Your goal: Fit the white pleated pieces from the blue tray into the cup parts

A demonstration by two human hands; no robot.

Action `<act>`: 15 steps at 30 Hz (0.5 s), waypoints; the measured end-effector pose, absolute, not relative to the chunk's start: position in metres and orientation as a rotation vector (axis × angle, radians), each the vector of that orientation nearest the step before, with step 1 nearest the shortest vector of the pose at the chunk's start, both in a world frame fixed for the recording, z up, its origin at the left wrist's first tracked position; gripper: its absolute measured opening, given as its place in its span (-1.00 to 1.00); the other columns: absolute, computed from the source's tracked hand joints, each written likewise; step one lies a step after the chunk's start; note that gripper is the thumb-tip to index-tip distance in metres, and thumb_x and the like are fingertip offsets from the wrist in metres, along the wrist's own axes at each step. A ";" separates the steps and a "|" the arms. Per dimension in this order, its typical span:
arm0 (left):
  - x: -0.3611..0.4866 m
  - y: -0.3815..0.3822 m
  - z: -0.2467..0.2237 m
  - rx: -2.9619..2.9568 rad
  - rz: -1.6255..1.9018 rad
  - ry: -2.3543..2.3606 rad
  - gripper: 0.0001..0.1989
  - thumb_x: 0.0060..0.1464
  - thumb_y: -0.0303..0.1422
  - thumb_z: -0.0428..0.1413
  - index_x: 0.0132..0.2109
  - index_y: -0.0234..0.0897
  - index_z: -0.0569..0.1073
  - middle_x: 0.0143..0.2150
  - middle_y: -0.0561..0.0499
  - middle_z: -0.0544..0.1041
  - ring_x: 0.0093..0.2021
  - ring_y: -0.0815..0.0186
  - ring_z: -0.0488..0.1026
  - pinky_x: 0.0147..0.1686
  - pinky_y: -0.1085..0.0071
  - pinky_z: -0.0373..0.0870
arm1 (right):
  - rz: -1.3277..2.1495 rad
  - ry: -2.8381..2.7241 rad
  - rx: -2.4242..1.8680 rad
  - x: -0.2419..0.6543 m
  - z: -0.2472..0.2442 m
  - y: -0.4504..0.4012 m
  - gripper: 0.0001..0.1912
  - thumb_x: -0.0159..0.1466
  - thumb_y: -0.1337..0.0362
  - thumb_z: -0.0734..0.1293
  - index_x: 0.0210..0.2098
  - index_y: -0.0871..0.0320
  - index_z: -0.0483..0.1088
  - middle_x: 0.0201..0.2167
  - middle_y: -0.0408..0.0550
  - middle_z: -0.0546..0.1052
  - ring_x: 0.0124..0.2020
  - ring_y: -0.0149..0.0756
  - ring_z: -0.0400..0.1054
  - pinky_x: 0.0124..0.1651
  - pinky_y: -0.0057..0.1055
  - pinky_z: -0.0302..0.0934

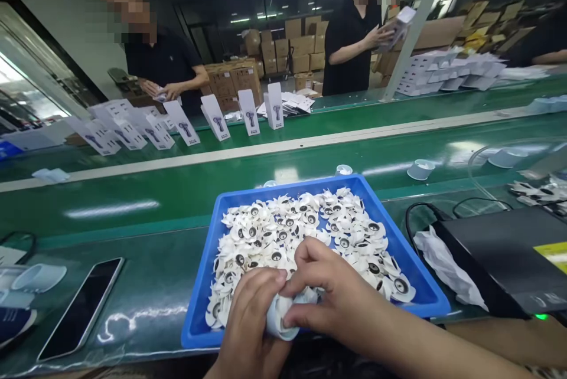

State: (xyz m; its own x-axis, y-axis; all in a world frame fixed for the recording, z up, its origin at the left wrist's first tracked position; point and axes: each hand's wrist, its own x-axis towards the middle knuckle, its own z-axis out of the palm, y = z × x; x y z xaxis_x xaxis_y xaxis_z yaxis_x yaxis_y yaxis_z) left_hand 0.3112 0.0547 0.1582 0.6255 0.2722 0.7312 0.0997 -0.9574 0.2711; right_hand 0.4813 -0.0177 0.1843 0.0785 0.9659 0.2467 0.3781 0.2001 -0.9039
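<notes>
My left hand [257,314] is wrapped around a light blue plastic ring-shaped housing [275,327] above the front edge of the blue tray [201,284]. The thumb and bent fingers of my right hand [321,287] pinch a white fan blade [283,307] at the mouth of the housing. My fingers partly cover both parts, so how far the blade sits inside cannot be seen. Behind my hands, the tray holds many loose white fan blades [283,236] with dark round hubs.
A phone [82,308] lies left of the tray, near several light blue housings [39,277]. At right sit a black box-shaped device [505,249] and a crumpled white bag [449,267]. Across the green belt [177,193] stand white cartons [215,119] and two people handling boxes.
</notes>
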 end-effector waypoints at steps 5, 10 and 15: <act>0.313 0.057 0.159 2.669 1.289 0.431 -0.54 0.15 -0.48 0.03 0.20 -0.24 0.27 -0.06 -0.14 0.51 -0.03 0.15 0.48 -0.03 0.21 0.52 | 0.703 -1.509 -1.335 0.480 0.184 -0.021 -0.76 0.06 0.36 0.57 -0.27 0.04 0.57 -0.14 -0.05 0.30 -0.10 -0.25 0.29 -0.02 -0.28 0.22; 0.312 0.066 0.162 2.633 1.264 0.543 -0.56 0.19 -0.39 0.09 0.20 -0.18 0.25 -0.02 -0.12 0.52 0.02 0.13 0.48 0.01 0.20 0.52 | 0.251 -1.763 -1.269 0.492 0.197 -0.035 -0.77 0.35 0.06 0.34 -0.31 0.06 0.50 0.12 -0.07 0.33 0.12 -0.07 0.19 0.17 -0.01 0.04; 0.315 0.069 0.168 2.582 1.142 0.485 -0.49 0.18 -0.37 0.12 0.24 -0.10 0.20 0.06 -0.12 0.48 0.11 0.05 0.43 0.11 0.03 0.45 | -0.104 -1.891 -1.337 0.501 0.196 -0.044 -0.50 0.27 -0.13 0.35 0.07 -0.01 0.36 0.23 0.07 0.28 0.19 0.19 0.13 0.19 0.23 -0.04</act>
